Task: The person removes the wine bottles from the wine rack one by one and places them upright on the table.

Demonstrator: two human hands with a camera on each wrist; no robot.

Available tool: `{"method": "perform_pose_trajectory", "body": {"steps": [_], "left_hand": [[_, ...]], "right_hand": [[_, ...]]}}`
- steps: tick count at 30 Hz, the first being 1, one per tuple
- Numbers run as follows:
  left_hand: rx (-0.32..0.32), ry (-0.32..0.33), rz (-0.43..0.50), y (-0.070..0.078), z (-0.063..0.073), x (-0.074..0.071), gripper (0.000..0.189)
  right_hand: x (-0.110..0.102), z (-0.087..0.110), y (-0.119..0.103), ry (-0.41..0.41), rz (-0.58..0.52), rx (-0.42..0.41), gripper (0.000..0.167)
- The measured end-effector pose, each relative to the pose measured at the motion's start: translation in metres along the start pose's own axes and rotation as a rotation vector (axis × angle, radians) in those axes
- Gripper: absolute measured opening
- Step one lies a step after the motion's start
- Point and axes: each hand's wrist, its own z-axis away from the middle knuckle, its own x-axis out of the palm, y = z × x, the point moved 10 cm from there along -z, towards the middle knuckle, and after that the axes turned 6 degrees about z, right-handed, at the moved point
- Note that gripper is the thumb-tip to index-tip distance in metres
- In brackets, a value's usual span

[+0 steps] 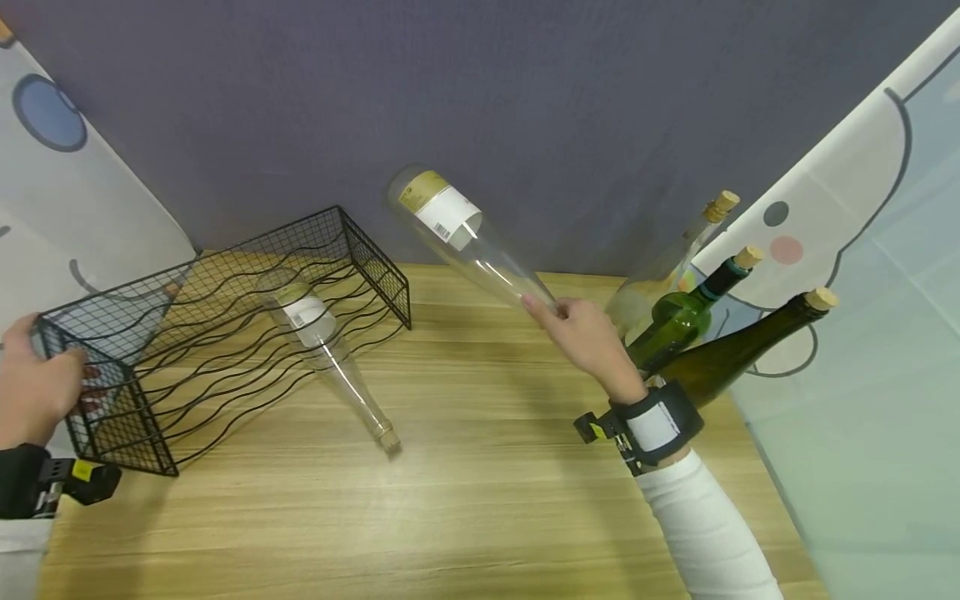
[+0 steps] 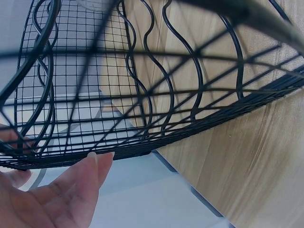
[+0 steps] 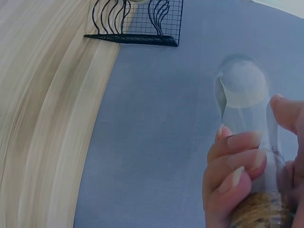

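My left hand grips the near-left end of a black wire wine rack, its fingers around the mesh edge. One clear glass bottle with a white and gold label lies across the rack's wavy wires, its corked neck sticking out over the table. In my right hand is another clear glass bottle, gripped by the neck and raised. Its labelled base points up and to the left. The right wrist view shows fingers and thumb wrapped round the neck, with cork at the lower end.
At the right stand a clear corked bottle, a green bottle and a dark olive bottle, partly behind my right hand and wrist. A grey wall rises behind the wooden table. Printed panels flank both sides.
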Motion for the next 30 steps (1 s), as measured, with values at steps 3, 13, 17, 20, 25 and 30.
{"method": "perform_pose_trajectory", "body": {"steps": [3, 13, 17, 20, 25, 30], "left_hand": [[-0.002, -0.001, -0.002, -0.001, -0.001, 0.0, 0.069], [-0.013, 0.002, 0.001, -0.001, -0.001, -0.001, 0.07], [-0.01, 0.001, 0.006, -0.002, -0.002, -0.001, 0.071], [-0.005, -0.005, 0.017, -0.002, -0.002, 0.001, 0.071], [-0.01, 0.008, 0.0, 0.0, 0.0, -0.001, 0.07], [0.008, 0.012, 0.017, 0.001, 0.0, -0.001, 0.07]], "right_hand": [[-0.002, -0.001, 0.004, 0.006, -0.009, 0.009, 0.067], [0.0, -0.003, 0.027, -0.042, -0.175, 0.089, 0.073], [0.002, -0.004, 0.034, -0.048, -0.216, 0.102, 0.071], [0.003, -0.005, 0.039, -0.045, -0.243, 0.099, 0.067], [0.006, -0.007, 0.045, -0.049, -0.289, 0.107, 0.064], [0.012, -0.008, 0.052, -0.07, -0.336, 0.128, 0.062]]}}
